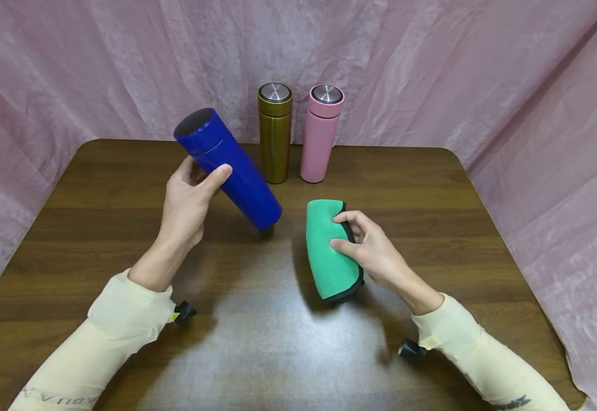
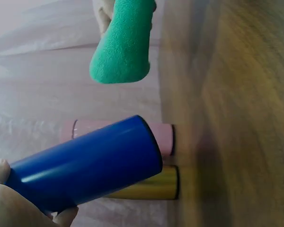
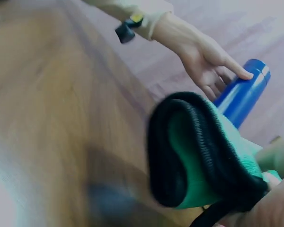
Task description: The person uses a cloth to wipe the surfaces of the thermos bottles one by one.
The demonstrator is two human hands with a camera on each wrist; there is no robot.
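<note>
While the left hand (image 1: 182,202) grips the blue bottle (image 1: 244,181) aslant, the right hand (image 1: 370,248) holds the folded green cloth (image 1: 325,257).
Detail: the hands are well apart, the left clasped round the bottle's upper body, the right pinching the cloth near its dark-trimmed edge. The bottle is raised over the counter (image 1: 422,185), nearer the person than the upright gold bottle (image 1: 275,149) and pink bottle (image 1: 320,145). Its long axis runs obliquely, upper end toward the person's left, base low and to the right, on the cloth's side; the cloth's long axis lies roughly front to back. Good handling presumably calls for a firm grip, since a smooth cylinder may turn, and for a light pinch that preserves the folds.
</note>
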